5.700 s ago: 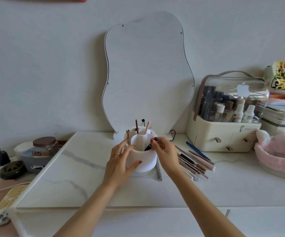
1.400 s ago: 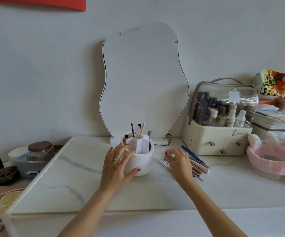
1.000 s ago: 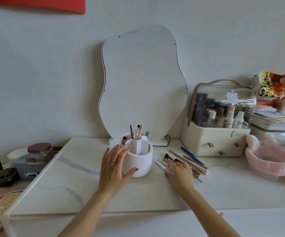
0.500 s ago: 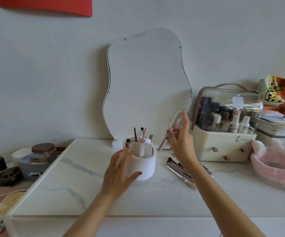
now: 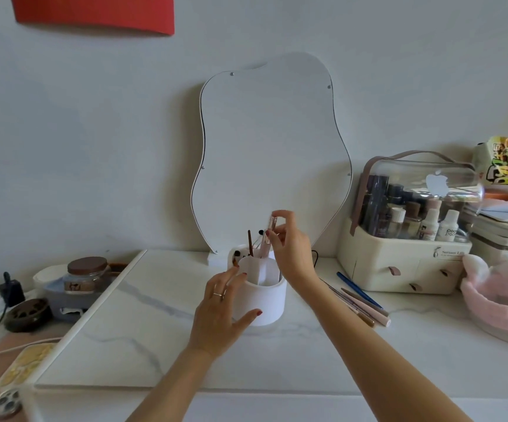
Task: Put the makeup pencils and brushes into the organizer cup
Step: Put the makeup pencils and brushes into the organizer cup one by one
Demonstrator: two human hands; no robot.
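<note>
1. 2 bare hands work at a white organizer cup (image 5: 261,303) that stands on the marble tabletop (image 5: 143,324), near the middle of the head view.
2. The left hand (image 5: 219,318) wraps the cup's left wall, fingers spread wide and thumb against the near side; a ring sits on 1 finger.
3. The right hand (image 5: 289,248) hovers above the cup's far rim, fingertips pinched on a pink makeup brush (image 5: 268,236) held nearly upright, its lower end down in a far compartment.
4. Several thin sticks (image 5: 250,242) already stand in the far compartments; the near compartments look bare, though their bottoms are hidden.
5. A loose group of pencils and brushes (image 5: 359,300) lies on the tabletop to the right of the cup, apart from it.
6. A wavy mirror (image 5: 271,153) leans at the wall behind the cup, and a cream cosmetics case (image 5: 398,263) with a clear lid sits far right.
7. A brown-lidded jar (image 5: 86,275) sits at the left.
</note>
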